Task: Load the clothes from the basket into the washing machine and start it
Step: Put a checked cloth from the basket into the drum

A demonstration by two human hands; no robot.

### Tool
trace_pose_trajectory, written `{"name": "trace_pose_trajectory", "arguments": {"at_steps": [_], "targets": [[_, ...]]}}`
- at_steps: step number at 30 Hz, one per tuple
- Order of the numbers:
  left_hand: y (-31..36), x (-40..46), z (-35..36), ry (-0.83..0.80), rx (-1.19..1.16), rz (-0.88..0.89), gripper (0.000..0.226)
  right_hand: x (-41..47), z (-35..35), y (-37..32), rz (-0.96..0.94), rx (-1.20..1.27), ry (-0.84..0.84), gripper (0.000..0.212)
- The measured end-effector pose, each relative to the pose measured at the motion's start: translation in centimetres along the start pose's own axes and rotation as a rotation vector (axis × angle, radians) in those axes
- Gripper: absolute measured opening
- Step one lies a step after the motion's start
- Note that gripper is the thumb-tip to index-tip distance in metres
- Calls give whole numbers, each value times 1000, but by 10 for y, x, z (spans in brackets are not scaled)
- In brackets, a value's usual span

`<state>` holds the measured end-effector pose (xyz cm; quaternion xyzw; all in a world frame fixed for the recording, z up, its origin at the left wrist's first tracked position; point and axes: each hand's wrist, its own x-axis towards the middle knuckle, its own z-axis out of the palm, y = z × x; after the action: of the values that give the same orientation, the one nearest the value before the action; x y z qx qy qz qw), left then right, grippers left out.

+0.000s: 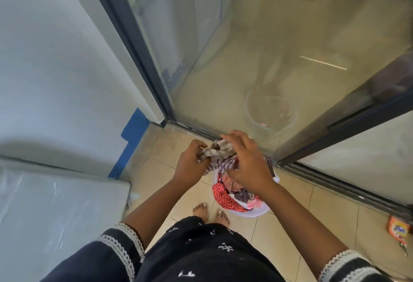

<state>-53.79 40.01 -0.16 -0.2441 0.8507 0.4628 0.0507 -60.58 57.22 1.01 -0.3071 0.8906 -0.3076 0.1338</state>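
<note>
A white laundry basket (250,213) stands on the tiled floor in front of my feet, holding red patterned and other mixed clothes (225,199). Above it, both hands grip one bunched grey-and-white checked garment (218,152). My left hand (192,163) holds its left end and my right hand (248,161) curls over its right side. The garment's striped lower part hangs down toward the basket. At the lower left is the white top of the washing machine (58,210), lid down.
A glass sliding door with a dark frame (143,42) rises just beyond the basket, its floor track (335,183) running to the right. An orange detergent packet (399,230) lies on the floor at far right. A white wall with blue tape (134,131) is at left.
</note>
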Motion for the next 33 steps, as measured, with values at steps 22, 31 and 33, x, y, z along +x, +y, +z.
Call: {"name": "trace_pose_trajectory", "arguments": {"at_steps": [22,31,33], "targets": [[16,-44,-3,-176,-850,-376,85,3,2,-9,514,1102,-258,41],[-4,-68,-28,27,-1021,-341,65,4,32,-20,583,1197,-422,81],[-14,-75,-38,71,-991,-376,76,8,41,-30,570,1174,-491,61]]}}
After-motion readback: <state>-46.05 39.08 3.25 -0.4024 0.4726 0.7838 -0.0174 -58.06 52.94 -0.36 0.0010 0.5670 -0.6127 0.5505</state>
